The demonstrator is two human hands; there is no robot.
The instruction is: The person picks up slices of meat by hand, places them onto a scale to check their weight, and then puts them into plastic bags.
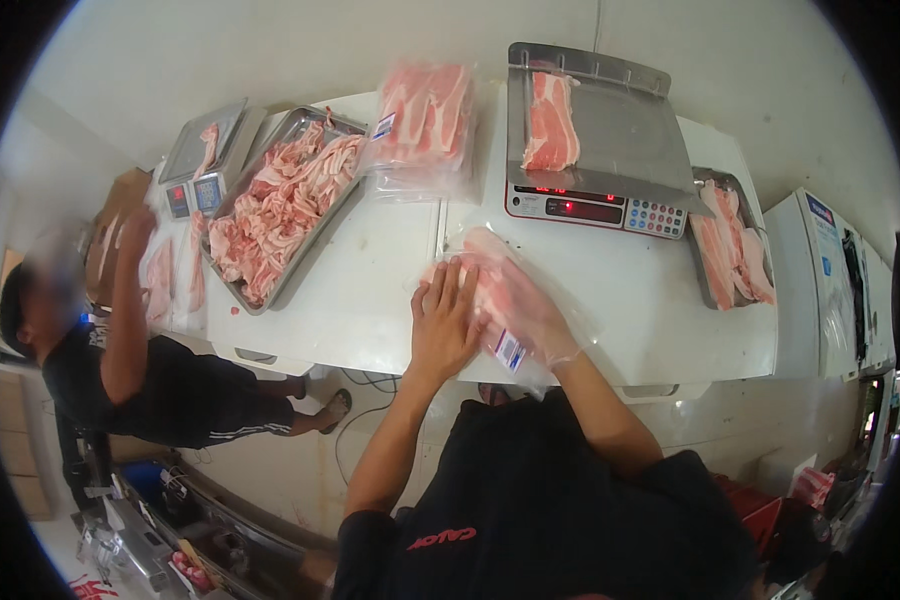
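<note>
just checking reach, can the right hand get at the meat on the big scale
Probably not immediately: the right hand seems inside the clear bag and would likely need to slip out first, though nothing visible blocks the way to the meat on the scale.

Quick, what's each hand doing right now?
Left hand: laid over the clear bag of meat; whether it grips cannot be told.
Right hand: seen through the bag's plastic; open or closed cannot be told.
</note>
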